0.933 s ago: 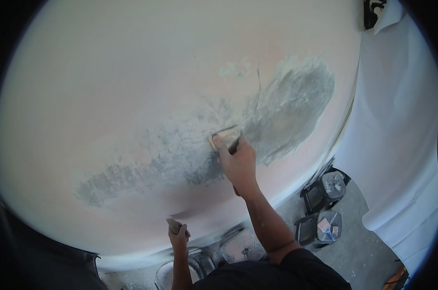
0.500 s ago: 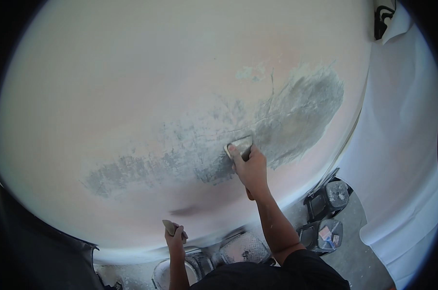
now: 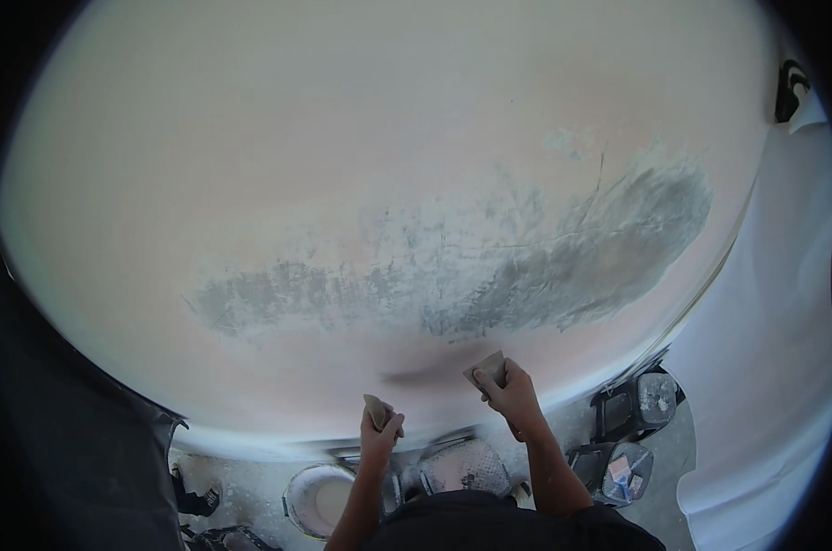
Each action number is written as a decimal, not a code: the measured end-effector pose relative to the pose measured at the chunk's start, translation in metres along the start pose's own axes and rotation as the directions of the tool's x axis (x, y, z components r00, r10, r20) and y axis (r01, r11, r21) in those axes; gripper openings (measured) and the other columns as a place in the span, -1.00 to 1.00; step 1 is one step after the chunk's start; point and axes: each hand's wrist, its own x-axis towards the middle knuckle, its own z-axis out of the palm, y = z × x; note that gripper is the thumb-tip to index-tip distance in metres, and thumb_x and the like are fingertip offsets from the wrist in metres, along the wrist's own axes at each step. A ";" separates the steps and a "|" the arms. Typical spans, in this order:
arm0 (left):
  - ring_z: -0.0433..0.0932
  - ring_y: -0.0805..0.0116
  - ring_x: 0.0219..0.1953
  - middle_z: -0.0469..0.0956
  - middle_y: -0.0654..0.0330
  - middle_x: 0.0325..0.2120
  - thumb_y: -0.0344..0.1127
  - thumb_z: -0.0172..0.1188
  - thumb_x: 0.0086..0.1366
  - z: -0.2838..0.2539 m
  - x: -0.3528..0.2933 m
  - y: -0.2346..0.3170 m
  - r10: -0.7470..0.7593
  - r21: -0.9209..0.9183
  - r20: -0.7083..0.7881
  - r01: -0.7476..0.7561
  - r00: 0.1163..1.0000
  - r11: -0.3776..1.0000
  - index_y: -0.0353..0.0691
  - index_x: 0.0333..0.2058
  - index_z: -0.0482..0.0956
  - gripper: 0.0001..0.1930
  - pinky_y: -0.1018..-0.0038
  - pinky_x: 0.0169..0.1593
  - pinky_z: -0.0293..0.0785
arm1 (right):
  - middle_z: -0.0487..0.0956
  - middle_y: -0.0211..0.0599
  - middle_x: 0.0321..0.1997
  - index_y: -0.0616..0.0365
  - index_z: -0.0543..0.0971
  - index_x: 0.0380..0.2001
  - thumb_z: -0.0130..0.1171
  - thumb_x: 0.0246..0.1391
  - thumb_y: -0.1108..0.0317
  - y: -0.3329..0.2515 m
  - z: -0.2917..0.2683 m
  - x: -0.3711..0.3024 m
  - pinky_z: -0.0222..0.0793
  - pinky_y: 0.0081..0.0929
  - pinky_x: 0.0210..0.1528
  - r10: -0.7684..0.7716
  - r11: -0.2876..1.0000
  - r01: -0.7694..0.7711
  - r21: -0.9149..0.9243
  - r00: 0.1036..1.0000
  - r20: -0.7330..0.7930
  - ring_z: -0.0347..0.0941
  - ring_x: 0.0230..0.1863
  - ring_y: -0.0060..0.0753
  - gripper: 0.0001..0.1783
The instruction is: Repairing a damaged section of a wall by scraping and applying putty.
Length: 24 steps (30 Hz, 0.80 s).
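A large pale, curved panel (image 3: pixel 296 110) fills most of the view, with a long band of grey filler (image 3: pixel 599 262) smeared across it from left to right. The filler is thicker and darker at the right, thin and patchy at the left. My right hand (image 3: pixel 517 397) grips a flat putty spreader (image 3: pixel 492 368), held below the band and apart from it. Lower and further left, my left hand (image 3: pixel 381 433) is closed around a second spreader (image 3: pixel 373 408) near the panel's lower edge. A soft shadow falls on the panel between the two hands.
Below the panel stand a white bucket (image 3: pixel 301 505), a dusty, speckled stool (image 3: pixel 466 464) and two dark stools (image 3: pixel 656 395) at the right, one with a paintbrush (image 3: pixel 622 479) on it. White sheeting (image 3: pixel 765 303) hangs at right, black sheeting (image 3: pixel 76 441) at left.
My right hand has drawn its spreader off the grey band, down toward me. My left hand still holds its spreader. The whole view has shifted, so the panel's grey band sits further right.
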 end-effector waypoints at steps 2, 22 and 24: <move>0.45 0.47 -0.50 0.38 0.27 -0.47 -0.55 0.19 0.12 0.001 -0.001 -0.002 -0.010 0.000 0.030 0.010 1.000 1.000 -0.18 -0.17 0.33 -0.68 0.57 -0.45 0.32 | 0.57 -0.25 -0.51 0.32 0.49 -0.32 0.31 0.13 0.16 0.016 -0.005 0.001 0.37 -0.58 -0.52 -0.030 0.999 0.031 -0.043 0.999 0.022 0.51 -0.55 -0.55 -0.61; 0.46 0.44 -0.27 0.41 0.18 -0.31 -0.49 0.05 0.12 -0.058 -0.023 -0.004 -0.013 0.113 0.083 0.004 0.996 0.994 -0.27 0.08 0.32 -0.52 0.47 -0.23 0.43 | 0.60 -0.05 -0.45 0.36 0.45 -0.39 0.36 0.08 0.16 0.060 0.077 -0.006 0.49 -0.49 -0.44 -0.109 0.981 0.160 -0.110 0.923 0.368 0.61 -0.47 -0.41 -0.56; 0.53 0.44 -0.30 0.50 0.20 -0.33 -0.47 0.06 0.19 -0.057 -0.027 0.002 -0.035 0.136 0.048 0.029 0.998 0.990 -0.32 0.02 0.42 -0.62 0.50 -0.26 0.47 | 0.59 -0.09 -0.47 0.36 0.47 -0.38 0.36 0.07 0.13 0.065 0.089 -0.011 0.46 -0.48 -0.43 -0.123 0.972 0.193 -0.136 0.904 0.410 0.58 -0.48 -0.44 -0.55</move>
